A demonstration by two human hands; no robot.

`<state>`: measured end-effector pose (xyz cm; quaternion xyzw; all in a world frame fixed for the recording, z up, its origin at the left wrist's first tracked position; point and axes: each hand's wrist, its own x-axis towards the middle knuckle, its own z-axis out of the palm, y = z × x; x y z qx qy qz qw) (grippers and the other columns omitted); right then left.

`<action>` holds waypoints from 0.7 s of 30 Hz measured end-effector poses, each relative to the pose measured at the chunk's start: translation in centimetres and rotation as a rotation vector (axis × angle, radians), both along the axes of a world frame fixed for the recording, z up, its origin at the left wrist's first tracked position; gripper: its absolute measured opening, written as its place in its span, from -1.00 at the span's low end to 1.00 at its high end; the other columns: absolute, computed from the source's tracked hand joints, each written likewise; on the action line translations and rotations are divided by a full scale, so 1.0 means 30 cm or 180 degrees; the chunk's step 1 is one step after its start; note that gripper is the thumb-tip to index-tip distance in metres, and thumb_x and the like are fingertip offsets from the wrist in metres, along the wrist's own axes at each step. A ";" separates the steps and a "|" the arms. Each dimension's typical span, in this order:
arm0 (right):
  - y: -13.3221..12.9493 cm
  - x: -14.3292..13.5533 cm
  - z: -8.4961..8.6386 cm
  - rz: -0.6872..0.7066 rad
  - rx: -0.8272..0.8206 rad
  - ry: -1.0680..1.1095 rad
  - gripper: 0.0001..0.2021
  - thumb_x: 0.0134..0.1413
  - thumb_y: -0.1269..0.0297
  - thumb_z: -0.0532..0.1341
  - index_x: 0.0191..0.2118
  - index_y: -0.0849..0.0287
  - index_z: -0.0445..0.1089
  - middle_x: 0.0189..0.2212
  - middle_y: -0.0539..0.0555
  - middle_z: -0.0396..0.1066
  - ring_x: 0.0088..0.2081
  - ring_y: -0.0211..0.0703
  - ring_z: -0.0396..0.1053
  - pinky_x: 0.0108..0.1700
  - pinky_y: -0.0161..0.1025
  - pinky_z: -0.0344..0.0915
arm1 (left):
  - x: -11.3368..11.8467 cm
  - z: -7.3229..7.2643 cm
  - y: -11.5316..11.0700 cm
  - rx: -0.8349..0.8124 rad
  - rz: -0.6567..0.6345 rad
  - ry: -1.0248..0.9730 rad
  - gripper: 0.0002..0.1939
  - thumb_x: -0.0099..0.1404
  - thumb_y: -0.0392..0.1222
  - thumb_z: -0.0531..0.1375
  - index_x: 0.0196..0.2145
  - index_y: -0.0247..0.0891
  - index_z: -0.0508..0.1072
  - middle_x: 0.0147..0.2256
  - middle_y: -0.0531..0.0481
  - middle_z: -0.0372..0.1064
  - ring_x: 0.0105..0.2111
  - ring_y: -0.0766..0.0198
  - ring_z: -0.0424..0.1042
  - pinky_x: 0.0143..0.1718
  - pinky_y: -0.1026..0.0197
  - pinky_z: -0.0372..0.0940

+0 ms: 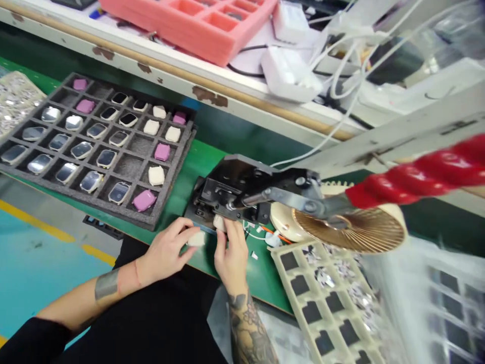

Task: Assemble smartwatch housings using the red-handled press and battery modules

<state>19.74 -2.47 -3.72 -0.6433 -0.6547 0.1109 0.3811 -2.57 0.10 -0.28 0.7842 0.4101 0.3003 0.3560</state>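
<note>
My left hand [166,250] pinches a small cream-white watch case [196,239] at the front edge of the green bench. My right hand [231,253] reaches up to the base of a black lever press [242,189], its fingertips on another cream-white piece [219,222] under the press head. The press's red spiral handle [420,174] sticks out to the right. A dark foam tray [131,167] on the left holds several watch cases: silver-faced, black-faced, white and pink ones.
A cream compartment tray [322,298] with dark inserts lies at the lower right. A small fan [352,230] sits behind it. A pink foam tray [197,20] and white cables [341,86] rest on the raised shelf behind.
</note>
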 end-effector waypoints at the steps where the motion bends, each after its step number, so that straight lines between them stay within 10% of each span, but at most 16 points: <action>1: -0.039 -0.007 0.013 -0.0086 0.0073 0.0150 -0.56 0.60 0.32 0.10 0.44 0.08 0.39 0.26 0.28 0.51 0.31 0.11 0.49 0.33 0.17 0.52 | 0.015 -0.006 0.021 0.0194 0.0013 0.0222 -0.56 0.58 -0.22 0.25 0.35 -0.11 0.51 0.17 -0.23 0.50 0.17 -0.05 0.58 0.20 -0.02 0.52; 10: -0.205 0.072 0.030 -0.0524 0.0415 0.0057 -0.51 0.56 0.34 0.19 0.48 0.05 0.39 0.28 0.28 0.53 0.27 0.14 0.53 0.26 0.14 0.50 | 0.243 -0.023 0.200 0.0644 -0.0188 0.1407 -0.73 0.59 -0.33 0.14 -0.04 -0.30 0.68 -0.18 -0.27 0.61 -0.27 0.00 0.66 -0.33 0.13 0.43; 16: -0.187 0.089 0.007 -0.0465 0.0611 -0.0007 -0.50 0.56 0.28 0.22 0.50 0.09 0.39 0.23 0.31 0.56 0.19 0.22 0.57 0.22 0.14 0.47 | 0.200 0.045 0.158 0.0715 -0.0340 0.1553 -0.57 0.53 -0.35 0.17 0.29 -0.35 0.53 0.19 -0.35 0.60 -0.26 0.03 0.69 -0.31 0.08 0.50; 21: -0.127 0.010 0.059 -0.0082 0.1140 -0.0128 -0.40 0.45 0.48 0.29 0.52 0.04 0.40 0.20 0.26 0.60 0.13 0.17 0.62 0.15 0.08 0.56 | 0.151 0.104 0.076 -0.0415 -0.0600 -0.0070 -0.74 0.54 -0.06 0.30 0.06 -0.22 0.62 0.06 -0.13 0.65 -0.25 0.19 0.65 -0.24 0.22 0.52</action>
